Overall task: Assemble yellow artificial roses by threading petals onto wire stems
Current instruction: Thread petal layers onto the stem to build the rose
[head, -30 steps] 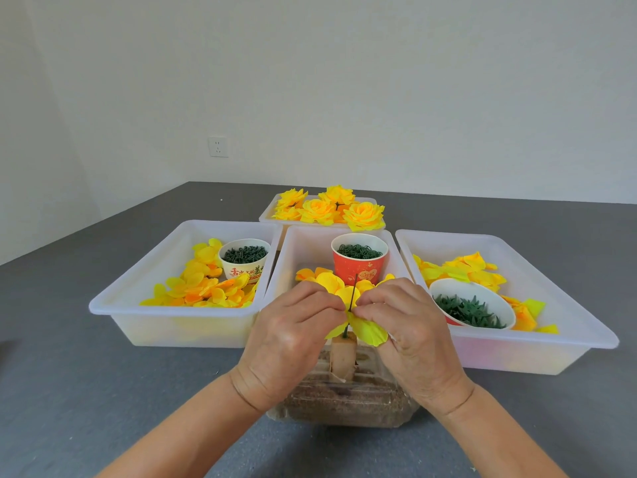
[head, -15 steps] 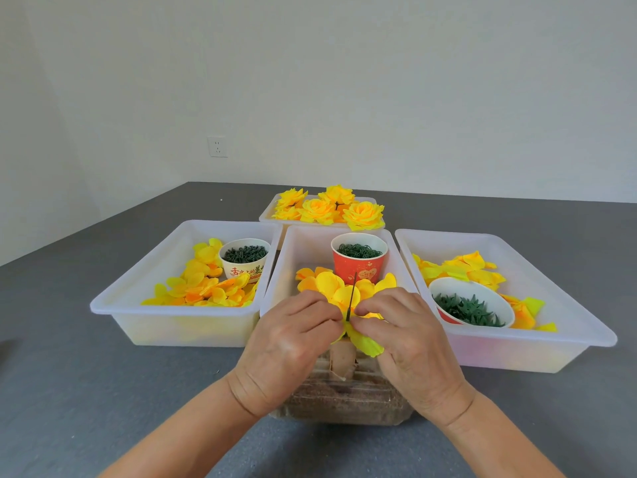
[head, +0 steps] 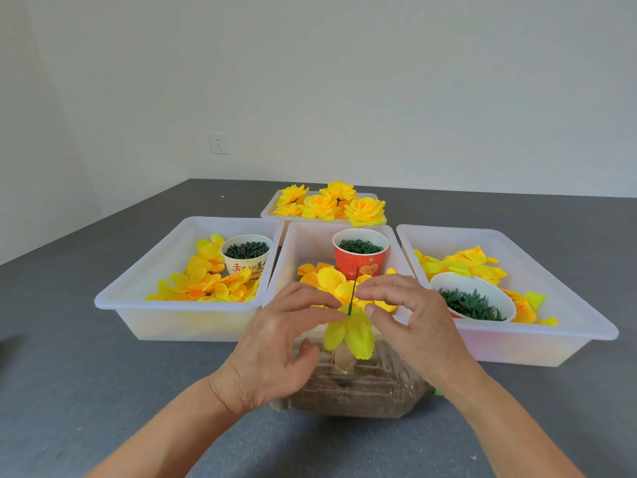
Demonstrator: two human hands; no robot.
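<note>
in the head view a yellow petal (head: 351, 331) is being threaded onto the upright wire stem (head: 353, 290), pinched by the left hand (head: 282, 343) beside the loosely open right hand (head: 410, 315), and likely needs sliding down next

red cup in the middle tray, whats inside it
The red cup holds small dark green ring-shaped pieces, filling it almost to the rim. Only the top layer shows; whatever lies deeper is covered. It stands upright in the middle tray.
</note>
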